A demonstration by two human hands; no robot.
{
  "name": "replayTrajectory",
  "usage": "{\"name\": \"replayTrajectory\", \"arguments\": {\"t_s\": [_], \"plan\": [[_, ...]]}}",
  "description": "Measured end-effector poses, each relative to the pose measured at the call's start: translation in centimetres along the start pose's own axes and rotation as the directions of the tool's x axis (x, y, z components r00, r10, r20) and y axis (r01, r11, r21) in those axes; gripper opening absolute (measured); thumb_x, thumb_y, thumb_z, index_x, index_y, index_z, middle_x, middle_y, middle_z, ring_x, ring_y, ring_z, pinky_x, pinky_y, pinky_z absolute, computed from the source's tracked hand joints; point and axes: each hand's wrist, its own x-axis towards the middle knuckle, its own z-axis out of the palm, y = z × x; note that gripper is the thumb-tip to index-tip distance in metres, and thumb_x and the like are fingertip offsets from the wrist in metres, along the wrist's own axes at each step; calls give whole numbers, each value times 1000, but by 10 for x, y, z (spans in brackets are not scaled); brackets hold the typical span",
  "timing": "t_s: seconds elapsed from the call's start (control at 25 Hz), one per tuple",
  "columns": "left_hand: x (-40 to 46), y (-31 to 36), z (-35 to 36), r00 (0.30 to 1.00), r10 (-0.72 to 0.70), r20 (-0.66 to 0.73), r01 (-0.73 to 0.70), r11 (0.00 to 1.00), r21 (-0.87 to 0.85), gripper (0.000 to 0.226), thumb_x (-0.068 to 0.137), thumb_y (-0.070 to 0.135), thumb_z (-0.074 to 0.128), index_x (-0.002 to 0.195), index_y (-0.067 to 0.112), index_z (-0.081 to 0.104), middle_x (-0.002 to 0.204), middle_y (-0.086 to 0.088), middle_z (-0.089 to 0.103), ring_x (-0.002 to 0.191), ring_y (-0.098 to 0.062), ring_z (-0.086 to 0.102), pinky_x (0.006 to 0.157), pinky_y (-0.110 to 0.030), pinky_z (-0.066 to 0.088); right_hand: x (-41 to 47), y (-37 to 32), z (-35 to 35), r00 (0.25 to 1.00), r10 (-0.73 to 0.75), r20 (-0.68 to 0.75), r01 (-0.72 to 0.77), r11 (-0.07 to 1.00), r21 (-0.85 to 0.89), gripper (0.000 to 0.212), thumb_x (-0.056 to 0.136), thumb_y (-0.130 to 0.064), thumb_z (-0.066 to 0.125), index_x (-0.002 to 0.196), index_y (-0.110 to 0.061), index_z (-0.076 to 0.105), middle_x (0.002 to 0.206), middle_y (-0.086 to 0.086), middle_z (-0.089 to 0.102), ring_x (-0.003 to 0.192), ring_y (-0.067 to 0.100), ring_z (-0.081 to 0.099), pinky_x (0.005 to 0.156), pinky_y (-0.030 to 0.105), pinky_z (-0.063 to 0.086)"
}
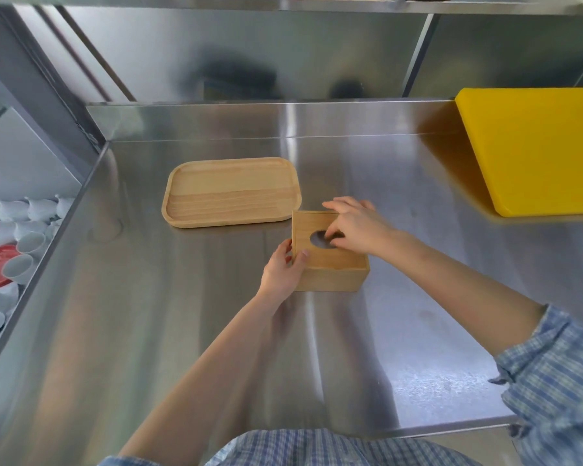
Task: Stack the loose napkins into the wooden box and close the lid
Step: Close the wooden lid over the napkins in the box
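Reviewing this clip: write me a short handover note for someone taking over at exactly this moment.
Left hand: gripping the near-left corner of the wooden box, steadying it.
Right hand: resting on the lid, fingertips at its oval slot.
The box sits on the steel counter, just near-right of the empty wooden tray. A yellow cutting board lies far right.
Done: no loose napkins are visible on the counter or tray; the lid appears seated on the box.
Left: confirm the lid is fully closed, then release. Box contents cannot be seen.
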Motion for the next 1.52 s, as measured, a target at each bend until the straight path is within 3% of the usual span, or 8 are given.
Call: {"name": "replayTrajectory", "arguments": {"t_s": [0.2,0.4,0.64,1.0,1.12,1.24,1.36,1.52], "plan": [[-1,-2,0,1000,-1,15,1,999,-32,55,93,37,47,142,17,33,143,-2,47,130,-19,46,108,-33,37,24,-9,3,993,13,114,0,994,-113,20,89,-28,55,99,-25,73,154,6,27,143,23,18,112,41,22],[-2,1,1,1000,21,5,-21,1000,-1,54,94,35,45,143,15,32,144,-4,44,133,-19,42,107,-29,34,37,-13,11,995,-4,98,20,986,-163,23,89,-29,55,96,-16,73,149,7,37,137,24,28,107,41,29],[-1,-1,1,1000,13,4,-13,1000,0,55,93,36,47,143,15,32,144,-4,45,132,-19,43,109,-33,36,41,-10,18,996,-34,77,45,988,-151,24,90,-24,54,100,-11,72,148,8,37,135,25,31,109,40,27],[-7,3,1,1000,22,-14,-22,999,31,52,94,35,45,141,15,35,141,-5,48,130,-21,45,105,-31,36,16,-7,1,997,-82,-4,82,997,-5,20,88,-30,59,89,-21,77,155,4,24,138,24,24,110,41,24],[-10,4,3,999,15,-32,-14,1000,23,49,94,33,44,139,16,37,138,-5,51,126,-21,48,101,-30,37,7,-5,-5,1000,-11,-19,12,999,46,21,91,-26,52,98,-17,70,149,6,32,130,25,38,107,42,27],[-13,8,5,999,13,-50,-12,1000,24,45,95,31,43,137,15,39,134,-5,53,123,-21,49,92,-26,36,-1,-5,-3,997,28,-78,-21,996,91,19,93,-19,45,102,-11,60,128,7,51,112,26,53,97,40,36],[-18,8,6,997,9,-74,-7,1000,21,42,95,30,43,135,14,42,131,-7,54,119,-23,50,88,-25,35,-7,-8,-3,991,50,-122,-34,991,127,19,94,-15,40,102,-6,55,114,11,57,100,29,56,89,39,40],[-20,9,7,996,6,-85,-5,1000,16,42,95,30,44,133,12,43,122,-6,55,120,-25,50,91,-28,37,-11,-9,-4,992,62,-113,-38,977,208,20,96,-13,35,104,-2,50,113,16,59,100,34,56,83,41,44]]}}
